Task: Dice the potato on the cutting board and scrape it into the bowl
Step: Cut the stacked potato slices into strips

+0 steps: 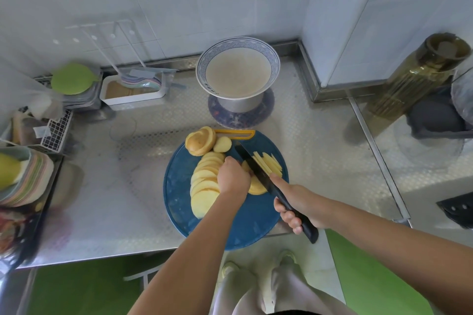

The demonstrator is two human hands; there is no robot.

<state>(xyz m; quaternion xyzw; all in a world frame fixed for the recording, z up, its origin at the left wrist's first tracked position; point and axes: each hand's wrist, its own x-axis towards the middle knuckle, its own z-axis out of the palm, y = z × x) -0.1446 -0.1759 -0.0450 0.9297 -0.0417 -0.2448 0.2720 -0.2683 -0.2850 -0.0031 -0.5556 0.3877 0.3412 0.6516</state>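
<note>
White tiled walls are meeting in a corner behind a patterned steel counter (320, 140), with green floor showing below its near edge. A tall amber bottle (419, 79) is standing far right, well apart from the work.

A round blue cutting board (179, 212) is sitting at the counter's near edge. The bowl (236, 41) is standing on a round mat beyond the board's far edge, with no potato showing in it.

Potato slices (204, 186) are lying fanned down the board's left half, with end pieces (201, 140) at the far edge. The knife (256, 171) is lying diagonally, tip far-left and handle near-right, and is coming down on a half-cut slice (257, 188). Cut strips (268, 163) are piling up just right of the blade, long axes roughly along it.

The left hand (233, 176) is holding that slice down with curled fingers, right beside the blade. The right hand (297, 204) has its grip closed round the black handle, forefinger lying along the spine.

The uncut slices are lying left of the blade, nearer the left hand, so that hand is probably feeding them in. The strips are likely needing a crosswise turn before dicing.
</note>
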